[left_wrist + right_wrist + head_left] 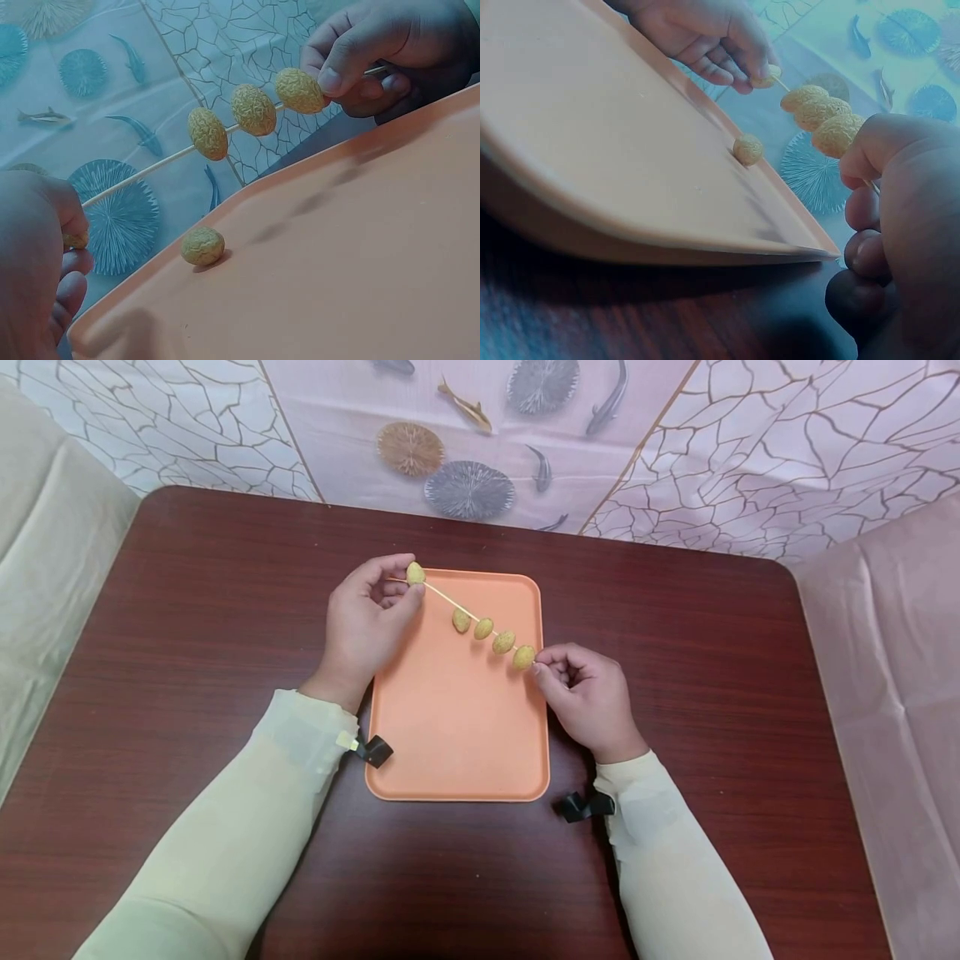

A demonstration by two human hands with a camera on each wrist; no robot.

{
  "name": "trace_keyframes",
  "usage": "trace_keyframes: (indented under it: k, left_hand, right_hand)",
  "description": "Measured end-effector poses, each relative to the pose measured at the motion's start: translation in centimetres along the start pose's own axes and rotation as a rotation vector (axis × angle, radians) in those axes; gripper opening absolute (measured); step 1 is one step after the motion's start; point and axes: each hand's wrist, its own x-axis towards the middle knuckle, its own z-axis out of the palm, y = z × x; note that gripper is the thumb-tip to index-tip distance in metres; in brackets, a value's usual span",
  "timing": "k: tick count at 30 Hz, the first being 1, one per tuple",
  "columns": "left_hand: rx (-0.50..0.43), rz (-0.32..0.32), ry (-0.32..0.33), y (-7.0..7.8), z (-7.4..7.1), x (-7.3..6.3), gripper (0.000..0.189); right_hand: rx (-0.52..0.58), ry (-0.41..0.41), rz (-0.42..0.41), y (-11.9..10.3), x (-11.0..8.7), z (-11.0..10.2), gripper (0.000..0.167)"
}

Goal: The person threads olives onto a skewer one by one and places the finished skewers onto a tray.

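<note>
Orange tray [457, 735] beneath a raised skewer [450, 600]. Over the tray's far left corner, the left hand [367, 618] pinches a yellow oval piece [416, 573] near one skewer end, a narrow grip presumably meant to control that piece. Farther right, a loose piece [461, 621] lies on the tray. Three threaded pieces [504, 642] follow, above the tray's right half. At the tray's right edge, the right hand [588, 697] pinches the skewer's other end beside the last piece, probably bracing it clear of the tray.
</note>
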Motion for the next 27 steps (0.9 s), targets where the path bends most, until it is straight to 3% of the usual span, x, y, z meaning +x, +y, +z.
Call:
trace_keyframes:
  k: [13, 27]
  left_hand:
    - [-0.011, -0.021, -0.009, 0.05, -0.03, 0.01, 0.039]
    - [-0.034, -0.004, -0.007, -0.04, -0.03, -0.02, 0.036]
  right_hand:
    - [0.000, 0.003, 0.006, -0.04, -0.10, -0.04, 0.005]
    - [0.007, 0.003, 0.007, -0.09, -0.02, 0.04, 0.004]
